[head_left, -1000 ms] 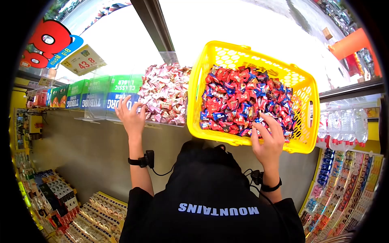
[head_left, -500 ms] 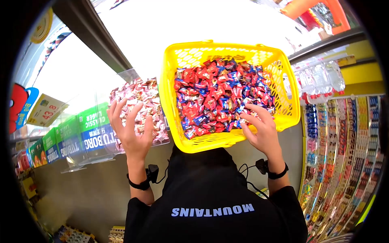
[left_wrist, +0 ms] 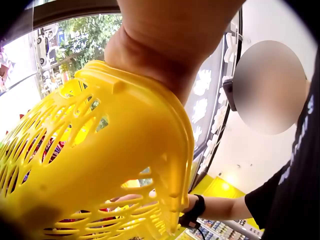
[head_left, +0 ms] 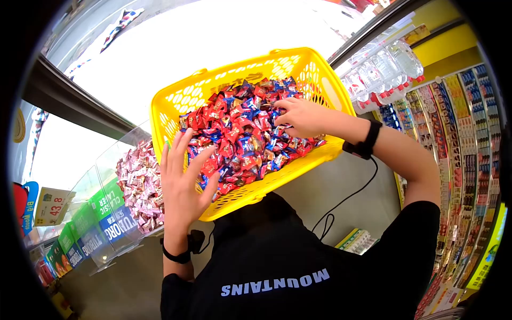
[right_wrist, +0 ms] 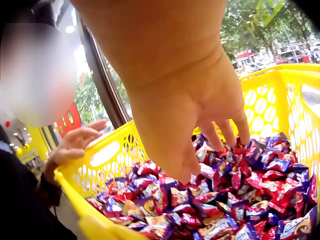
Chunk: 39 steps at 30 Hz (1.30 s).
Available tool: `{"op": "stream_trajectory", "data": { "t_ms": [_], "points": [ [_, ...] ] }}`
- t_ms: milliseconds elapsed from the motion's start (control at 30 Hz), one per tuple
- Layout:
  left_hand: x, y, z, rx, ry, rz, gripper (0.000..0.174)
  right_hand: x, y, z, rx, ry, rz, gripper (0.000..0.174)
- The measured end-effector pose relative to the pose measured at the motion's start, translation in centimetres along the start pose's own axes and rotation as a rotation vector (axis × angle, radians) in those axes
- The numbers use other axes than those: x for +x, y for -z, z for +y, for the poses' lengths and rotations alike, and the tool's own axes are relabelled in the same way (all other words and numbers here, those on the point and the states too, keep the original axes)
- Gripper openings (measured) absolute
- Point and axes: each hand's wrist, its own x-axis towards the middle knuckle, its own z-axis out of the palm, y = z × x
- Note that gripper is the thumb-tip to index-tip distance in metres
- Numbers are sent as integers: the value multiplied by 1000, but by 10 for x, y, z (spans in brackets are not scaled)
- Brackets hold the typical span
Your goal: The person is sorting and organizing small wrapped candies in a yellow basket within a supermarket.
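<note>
A yellow basket holds a heap of red and blue wrapped candies. With fingers bent down and spread, my right hand reaches over the basket's right side; in the right wrist view its fingertips touch the candies. My left hand is raised at the basket's left side, fingers spread and holding nothing. The right wrist view has this left hand beside the rim; whether it touches the basket I cannot tell. In the left wrist view the basket hides the left fingers.
Left of the basket, pink wrapped candies fill a clear tray. Green and blue boxes stand beyond them, near a price sign. Water bottles and stocked shelves are on the right. A window frame runs behind.
The head view has turned, and the basket appears farther left and tilted. My right hand has moved from the near edge to the right side; my left went from the pink candies to the basket's left side.
</note>
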Motion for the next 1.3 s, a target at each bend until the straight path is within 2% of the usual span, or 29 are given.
{"op": "stream_trajectory", "data": {
  "t_ms": [133,233,367,500,533,633,667,767,900,1033,1167,1300],
  "points": [
    [-3,-2,0,83,38,-8,47,30,-3,19,-208,-25,-132,27],
    [-4,-2,3,120,61,-16,45,41,-5,33,-321,-42,-99,24],
    [-3,-4,4,150,71,-24,46,44,-29,60,-161,-8,-99,18],
    [-2,-4,5,173,78,-37,46,41,-12,58,-289,1,-202,23],
    [-1,-4,6,181,75,-39,46,43,-15,61,-299,2,-206,33],
    [-1,-3,9,194,90,-48,45,39,-15,54,-292,-13,-199,40],
    [0,-3,9,185,92,-48,45,40,-17,51,-232,-30,-208,46],
    [0,-3,8,195,84,-49,44,39,-23,48,-147,-30,-154,47],
    [1,-4,5,192,72,-45,43,50,-35,42,25,-33,-203,50],
    [-1,-6,3,158,74,-24,42,62,-33,30,85,-171,-245,47],
    [-2,-6,3,131,77,-12,40,69,-30,27,218,-193,-225,48],
    [-1,-4,4,115,80,-11,37,76,-50,25,232,-77,-40,34]
  ]
}}
